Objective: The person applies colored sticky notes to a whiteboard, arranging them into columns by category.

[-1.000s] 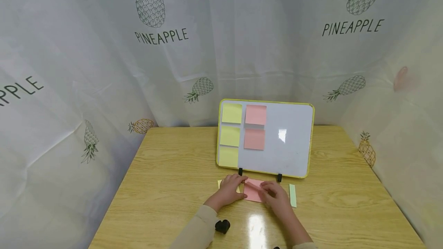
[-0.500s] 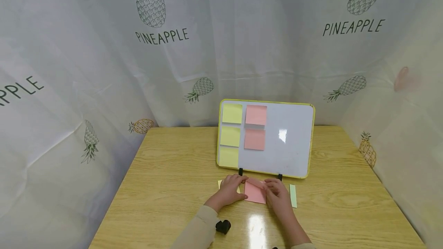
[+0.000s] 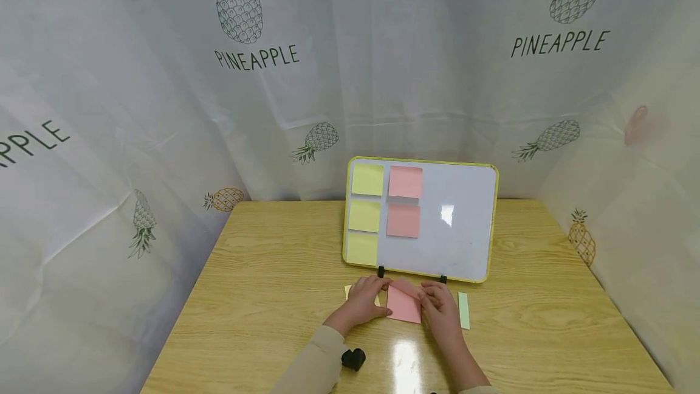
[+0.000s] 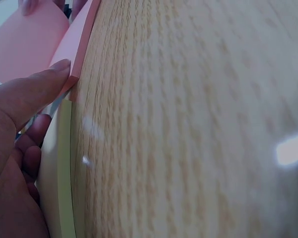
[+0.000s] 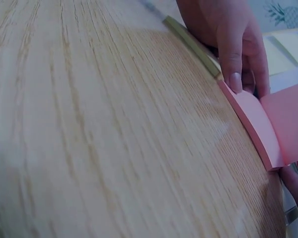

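Currently our left hand (image 3: 363,301) presses the pink sticky-note pad (image 3: 404,309) at eight o'clock; our right hand (image 3: 440,309) pinches its lifted sheet (image 5: 290,119). We should peel evenly.

Left fingers (image 3: 376,283) touching a pink pad (image 3: 403,309), right fingers (image 3: 435,288) pinching its lifted sheet (image 3: 406,287), whiteboard (image 3: 456,239) behind with notes (image 3: 364,216)
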Tool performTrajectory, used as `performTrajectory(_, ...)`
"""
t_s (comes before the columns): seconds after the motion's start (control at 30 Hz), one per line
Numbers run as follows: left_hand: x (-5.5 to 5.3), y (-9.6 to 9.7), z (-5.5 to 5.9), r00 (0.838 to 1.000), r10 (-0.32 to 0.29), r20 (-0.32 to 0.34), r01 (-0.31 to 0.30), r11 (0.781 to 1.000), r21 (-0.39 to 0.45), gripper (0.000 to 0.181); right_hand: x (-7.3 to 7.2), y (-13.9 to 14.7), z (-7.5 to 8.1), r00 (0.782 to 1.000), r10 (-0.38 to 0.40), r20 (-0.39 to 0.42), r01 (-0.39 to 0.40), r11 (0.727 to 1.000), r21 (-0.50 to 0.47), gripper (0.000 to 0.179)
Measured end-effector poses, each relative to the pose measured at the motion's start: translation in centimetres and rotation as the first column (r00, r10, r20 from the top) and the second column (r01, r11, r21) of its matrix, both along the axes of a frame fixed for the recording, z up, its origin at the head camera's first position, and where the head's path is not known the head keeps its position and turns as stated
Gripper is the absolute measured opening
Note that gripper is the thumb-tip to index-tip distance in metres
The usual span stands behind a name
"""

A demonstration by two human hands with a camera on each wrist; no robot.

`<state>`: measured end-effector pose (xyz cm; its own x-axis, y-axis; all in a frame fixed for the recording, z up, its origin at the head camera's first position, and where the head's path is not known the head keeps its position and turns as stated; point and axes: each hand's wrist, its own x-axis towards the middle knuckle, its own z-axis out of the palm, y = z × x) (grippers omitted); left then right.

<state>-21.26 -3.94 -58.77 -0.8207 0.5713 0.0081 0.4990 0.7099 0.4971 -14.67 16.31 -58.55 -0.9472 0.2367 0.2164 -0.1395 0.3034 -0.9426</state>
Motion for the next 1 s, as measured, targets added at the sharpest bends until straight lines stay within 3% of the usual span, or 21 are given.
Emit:
performTrajectory(0.43,0.08,0.0,0.19,0.999,0.019,0.028,-0.019,0.999,0.03,0.062,0.13,-0.25,-0.14,0.997,-0.03,-0.07,0.034,0.998,0.045,0.013)
performTrajectory(0.83,0.09,-0.05,0.55,0.999,0.026,0.039,-0.028,0.999,0.032,0.062,0.22,-0.09,0.21,0.996,-0.064,-0.055,0.065,0.997,0.027,0.012)
performTrajectory(1.0,0.11,-0.08,0.51,0.999,0.021,0.035,-0.023,0.999,0.041,0.061,0.36,-0.05,0.42,0.997,-0.083,0.004,0.083,0.997,0.005,0.017)
